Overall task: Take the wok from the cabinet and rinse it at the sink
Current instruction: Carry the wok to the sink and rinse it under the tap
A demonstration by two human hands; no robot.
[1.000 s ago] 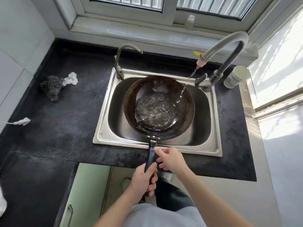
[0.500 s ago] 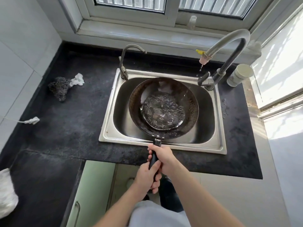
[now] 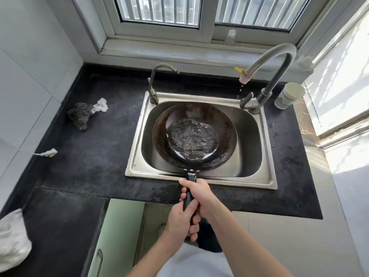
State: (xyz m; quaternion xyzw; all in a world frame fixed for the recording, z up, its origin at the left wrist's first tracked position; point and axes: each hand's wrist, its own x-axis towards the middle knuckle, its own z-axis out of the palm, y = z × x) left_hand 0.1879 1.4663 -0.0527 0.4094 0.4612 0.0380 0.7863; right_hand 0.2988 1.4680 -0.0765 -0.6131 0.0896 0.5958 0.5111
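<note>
Holding the wok (image 3: 159,134) in the stainless sink (image 3: 247,136) with both hands.
Grips the black handle (image 3: 187,198) with fingers curled round: right hand (image 3: 199,193) nearest the pan, left hand (image 3: 180,220) behind it. Shows a round, dark pan body browned toward the rim, three rivets at the handle joint, rippling water pooled in the bottom. Lies within the basin, handle crossing the front rim above the black desk (image 3: 89,156). Cannot read the label on the white jar (image 3: 288,94): too small.
</note>
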